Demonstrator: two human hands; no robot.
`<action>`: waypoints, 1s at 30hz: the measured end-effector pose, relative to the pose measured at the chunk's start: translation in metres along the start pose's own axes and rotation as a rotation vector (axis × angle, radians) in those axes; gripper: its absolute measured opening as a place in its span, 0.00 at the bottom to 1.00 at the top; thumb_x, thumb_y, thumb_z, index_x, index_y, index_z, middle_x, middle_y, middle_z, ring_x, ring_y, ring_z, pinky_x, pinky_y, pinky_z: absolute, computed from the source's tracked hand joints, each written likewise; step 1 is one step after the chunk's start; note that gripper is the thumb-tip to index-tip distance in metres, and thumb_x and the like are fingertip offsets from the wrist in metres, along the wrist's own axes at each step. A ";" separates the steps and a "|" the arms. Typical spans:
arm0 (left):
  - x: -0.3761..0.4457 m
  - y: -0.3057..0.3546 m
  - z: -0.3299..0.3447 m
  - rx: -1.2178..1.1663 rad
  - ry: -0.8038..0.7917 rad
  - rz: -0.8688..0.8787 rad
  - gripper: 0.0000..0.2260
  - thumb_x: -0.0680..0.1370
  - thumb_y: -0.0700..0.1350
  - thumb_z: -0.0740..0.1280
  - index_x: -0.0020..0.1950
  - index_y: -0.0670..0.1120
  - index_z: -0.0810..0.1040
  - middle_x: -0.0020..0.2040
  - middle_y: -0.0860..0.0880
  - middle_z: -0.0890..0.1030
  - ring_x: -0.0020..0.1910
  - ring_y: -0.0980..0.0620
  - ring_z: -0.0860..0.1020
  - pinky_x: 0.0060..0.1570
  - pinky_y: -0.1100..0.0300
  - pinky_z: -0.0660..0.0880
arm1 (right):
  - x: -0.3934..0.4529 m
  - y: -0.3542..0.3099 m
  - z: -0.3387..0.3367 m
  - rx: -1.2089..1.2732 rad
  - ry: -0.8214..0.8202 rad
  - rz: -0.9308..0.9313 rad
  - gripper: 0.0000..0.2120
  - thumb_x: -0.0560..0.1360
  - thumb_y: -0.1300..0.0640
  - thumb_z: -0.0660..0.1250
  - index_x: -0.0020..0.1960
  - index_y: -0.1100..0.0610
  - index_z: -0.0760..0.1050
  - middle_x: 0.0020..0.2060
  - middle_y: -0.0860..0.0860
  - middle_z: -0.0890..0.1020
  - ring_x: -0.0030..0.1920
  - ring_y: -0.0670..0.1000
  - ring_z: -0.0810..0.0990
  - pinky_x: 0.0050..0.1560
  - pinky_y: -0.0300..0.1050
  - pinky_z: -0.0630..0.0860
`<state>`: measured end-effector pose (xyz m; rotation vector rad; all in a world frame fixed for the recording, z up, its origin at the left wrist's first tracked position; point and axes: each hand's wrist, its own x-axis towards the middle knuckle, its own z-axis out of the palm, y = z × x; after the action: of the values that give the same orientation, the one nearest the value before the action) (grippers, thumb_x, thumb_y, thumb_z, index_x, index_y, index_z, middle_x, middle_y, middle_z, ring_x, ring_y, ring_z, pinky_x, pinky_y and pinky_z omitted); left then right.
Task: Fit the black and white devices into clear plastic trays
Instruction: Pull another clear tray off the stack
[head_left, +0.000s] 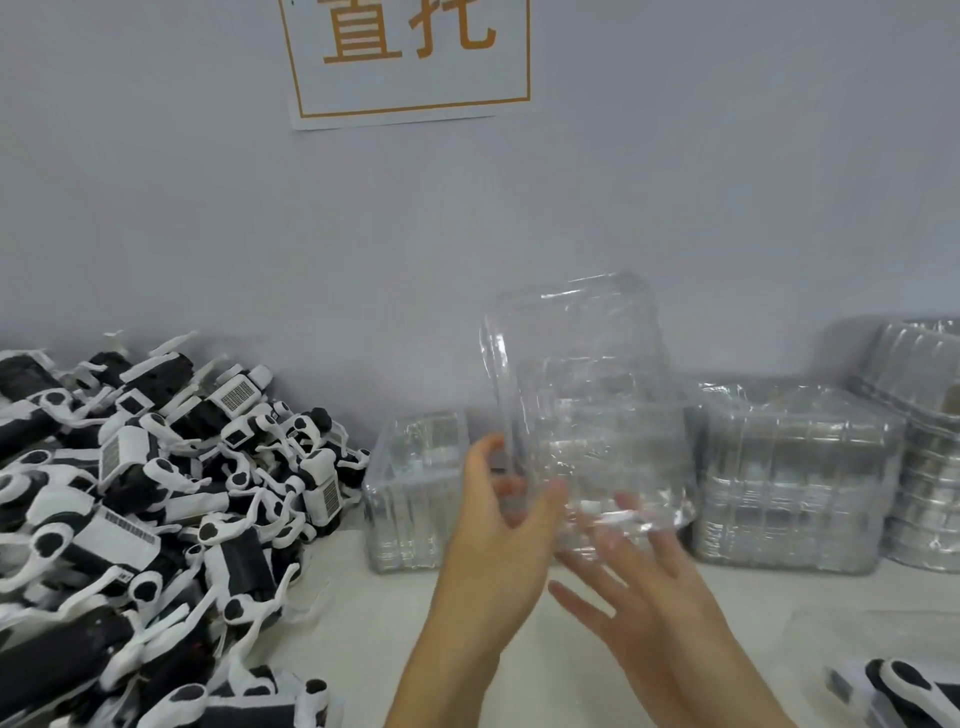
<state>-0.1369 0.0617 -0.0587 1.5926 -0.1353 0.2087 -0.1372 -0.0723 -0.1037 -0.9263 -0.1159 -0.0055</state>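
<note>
A heap of black and white devices (135, 499) is piled on the left of the white table (363, 639), cut off by the left and lower edges, so that its full extent cannot be seen; single devices within it are hard to separate from one another. On the grey wall (727, 182) above, a paper sign (410, 57) with orange characters is cropped by the upper edge. Just right of the heap, a low stack of clear trays (410, 493) is seen against the wall, its right part hidden behind the left hand (493, 545). That hand is raised above the table with thumb and fingers curled round the lower left edge of a clear tray (576, 415), which is held upright and slightly tilted in front of the wall. The tray's outline is blurred and partly lost against the stacks behind it. The right hand (654, 597) is spread just below and beside the tray's lower right corner, fingers straight and apart; its fingertips are seen through the plastic, and whether they touch the tray cannot be told. Further right, a taller stack of trays (789, 478) stands, and another stack (930, 441) is cropped by the right edge. At the lower right corner, one more device (904, 691) lies on the table, cut off by the frame.
</note>
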 end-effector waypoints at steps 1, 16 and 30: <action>0.002 0.001 -0.003 -0.023 0.061 0.020 0.17 0.78 0.53 0.70 0.60 0.72 0.70 0.54 0.60 0.81 0.49 0.62 0.82 0.41 0.67 0.77 | 0.000 0.001 -0.001 -0.036 -0.010 0.026 0.33 0.62 0.58 0.75 0.66 0.49 0.73 0.56 0.55 0.85 0.55 0.61 0.84 0.53 0.62 0.78; 0.002 -0.002 -0.071 0.118 -0.003 0.193 0.22 0.66 0.45 0.72 0.56 0.66 0.83 0.54 0.61 0.82 0.53 0.62 0.80 0.50 0.68 0.75 | 0.000 -0.040 -0.038 -0.483 -0.023 -0.244 0.45 0.53 0.30 0.80 0.68 0.31 0.70 0.64 0.35 0.77 0.65 0.47 0.78 0.68 0.60 0.70; 0.012 -0.029 -0.051 0.094 0.110 -0.084 0.29 0.72 0.60 0.74 0.69 0.64 0.66 0.62 0.55 0.77 0.60 0.53 0.79 0.63 0.47 0.75 | 0.001 -0.011 -0.022 -0.617 0.192 -0.183 0.33 0.61 0.37 0.72 0.66 0.35 0.71 0.56 0.45 0.80 0.51 0.49 0.85 0.59 0.58 0.79</action>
<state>-0.1212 0.1137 -0.0828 1.6724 0.0271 0.2392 -0.1348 -0.0961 -0.1078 -1.5217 -0.0175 -0.3137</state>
